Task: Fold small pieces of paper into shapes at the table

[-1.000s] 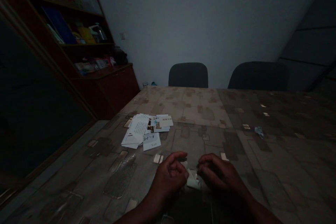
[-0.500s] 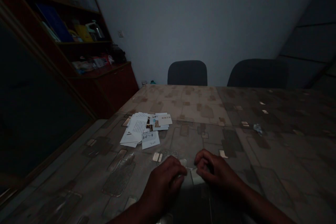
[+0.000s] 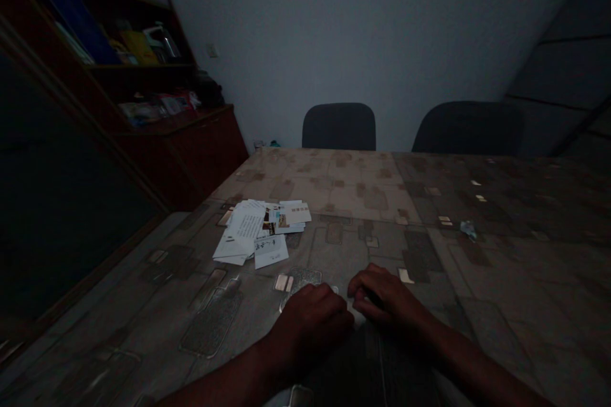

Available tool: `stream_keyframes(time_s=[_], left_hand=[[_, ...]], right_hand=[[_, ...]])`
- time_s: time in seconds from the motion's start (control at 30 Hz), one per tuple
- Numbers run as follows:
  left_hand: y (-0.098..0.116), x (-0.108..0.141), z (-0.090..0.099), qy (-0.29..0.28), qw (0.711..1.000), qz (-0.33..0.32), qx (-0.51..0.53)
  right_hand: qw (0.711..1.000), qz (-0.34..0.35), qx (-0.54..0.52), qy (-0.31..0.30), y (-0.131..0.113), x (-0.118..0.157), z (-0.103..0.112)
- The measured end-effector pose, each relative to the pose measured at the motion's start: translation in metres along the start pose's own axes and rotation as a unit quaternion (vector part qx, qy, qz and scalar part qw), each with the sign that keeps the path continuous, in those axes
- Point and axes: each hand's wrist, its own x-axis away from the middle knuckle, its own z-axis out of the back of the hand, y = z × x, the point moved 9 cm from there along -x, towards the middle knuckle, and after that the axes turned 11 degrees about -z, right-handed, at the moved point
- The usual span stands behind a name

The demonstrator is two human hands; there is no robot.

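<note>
My left hand (image 3: 315,324) is closed over the near part of the table, its back turned up and its fingertips hidden. Close beside it, my right hand (image 3: 384,299) has its fingers curled in toward the thumb. A small pale patch (image 3: 357,317) shows in the narrow gap between the two hands, too dark to name. Whatever the fingers pinch, if anything, is hidden. Beyond my left hand lies a loose pile of printed white cards and papers (image 3: 245,229), overlapping each other.
A patterned tablecloth (image 3: 334,184) covers the table. A small crumpled scrap (image 3: 468,229) lies on the right side. Two dark chairs (image 3: 338,127) stand at the far edge, against a pale wall. A red-brown cabinet (image 3: 205,146) with loaded shelves is on the left.
My hands have drawn closer together, the left moving right and turning its back upward. The pale patch between them shows less. The whole view has shifted slightly.
</note>
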Motion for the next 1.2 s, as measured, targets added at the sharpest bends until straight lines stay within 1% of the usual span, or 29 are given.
stream_keyframes(time_s=[0.17, 0.3, 0.37, 0.47, 0.53, 0.73, 0.83, 0.93, 1.13, 1.2], left_hand=[[0.000, -0.004, -0.001, -0.013, 1.000, 0.015, -0.005], [0.005, -0.008, -0.001, -0.023, 0.999, 0.005, -0.037], [0.007, -0.008, -0.001, -0.014, 0.999, 0.003, -0.043], [0.008, -0.008, -0.001, 0.003, 0.999, 0.010, -0.041], [0.007, -0.008, -0.001, 0.010, 0.999, 0.025, -0.035], [-0.001, -0.009, 0.002, 0.041, 0.993, 0.113, 0.022], [-0.004, -0.008, 0.002, 0.056, 0.988, 0.138, 0.051], [-0.006, -0.007, 0.000, 0.046, 0.986, 0.146, 0.066], [0.000, -0.008, -0.002, 0.010, 0.991, 0.127, 0.034], [0.002, -0.010, -0.001, 0.006, 0.992, 0.123, 0.026]], right_hand=[[0.999, 0.022, 0.023, 0.041, -0.004, 0.020, 0.009], [0.996, 0.049, 0.040, 0.064, -0.006, 0.038, 0.008], [0.995, 0.050, 0.048, 0.066, -0.004, 0.041, 0.005], [0.995, 0.045, 0.052, 0.073, -0.002, 0.042, 0.002], [0.995, 0.043, 0.048, 0.080, -0.003, 0.043, 0.002], [0.995, 0.014, 0.053, 0.084, 0.000, 0.039, 0.000], [0.994, 0.006, 0.060, 0.087, 0.006, 0.036, -0.003], [0.995, 0.003, 0.048, 0.085, 0.010, 0.035, -0.005], [0.995, 0.012, 0.059, 0.084, 0.006, 0.035, -0.003], [0.994, 0.009, 0.064, 0.086, 0.005, 0.035, -0.003]])
